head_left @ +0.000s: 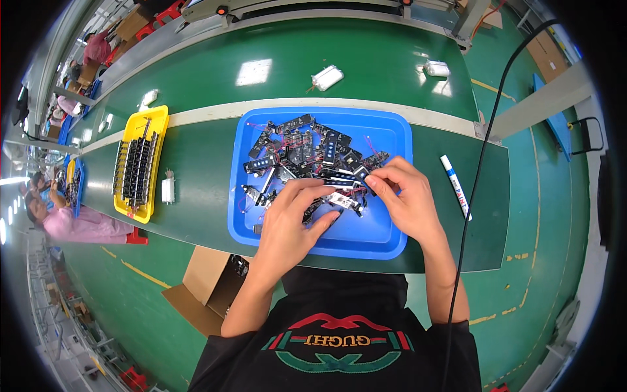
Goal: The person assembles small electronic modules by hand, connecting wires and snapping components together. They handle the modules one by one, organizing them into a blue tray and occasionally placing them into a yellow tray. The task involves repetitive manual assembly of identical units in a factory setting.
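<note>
A blue tray [401, 137] in front of me holds a heap of small black circuit boards [300, 147] with thin red wires. My right hand [410, 199] is over the tray's right part, thumb and forefinger pinched on the end of a small black circuit board [360, 173]. My left hand [290, 225] reaches in over the front left of the heap. Its thumb and fingers are apart, with the fingertips at a dark strip in the heap; whether they touch it is hard to make out. A white board piece [341, 200] lies between the hands.
A yellow tray [162, 124] with rows of black parts stands left. White wired blocks [168, 187] lie on the bench and the green belt [392, 55]. A paint marker [456, 186] lies right, beside a hanging black cable [484, 140]. An open carton [206, 281] stands below. People sit far left.
</note>
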### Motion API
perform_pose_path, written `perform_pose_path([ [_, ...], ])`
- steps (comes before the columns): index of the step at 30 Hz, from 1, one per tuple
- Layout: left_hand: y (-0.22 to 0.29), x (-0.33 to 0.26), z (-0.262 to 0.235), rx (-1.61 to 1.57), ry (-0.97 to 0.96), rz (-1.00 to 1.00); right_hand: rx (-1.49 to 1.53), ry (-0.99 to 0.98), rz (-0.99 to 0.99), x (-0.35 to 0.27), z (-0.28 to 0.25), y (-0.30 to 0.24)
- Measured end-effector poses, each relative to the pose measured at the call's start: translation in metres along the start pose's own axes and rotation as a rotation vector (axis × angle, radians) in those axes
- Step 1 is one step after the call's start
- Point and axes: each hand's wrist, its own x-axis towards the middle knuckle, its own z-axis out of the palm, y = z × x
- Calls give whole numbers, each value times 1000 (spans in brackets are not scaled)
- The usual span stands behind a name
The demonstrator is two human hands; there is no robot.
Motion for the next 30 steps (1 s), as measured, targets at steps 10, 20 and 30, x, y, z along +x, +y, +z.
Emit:
perform_pose_path([
  [10,-85,-49,-117,485,493,-416,-329,238,-251,-33,3,9],
  [20,-194,-62,-214,943,713,-466,-457,219,-270,-56,23,25],
  [30,-227,-53,-240,1078,588,-461,-404,320,-225,-57,25,29],
])
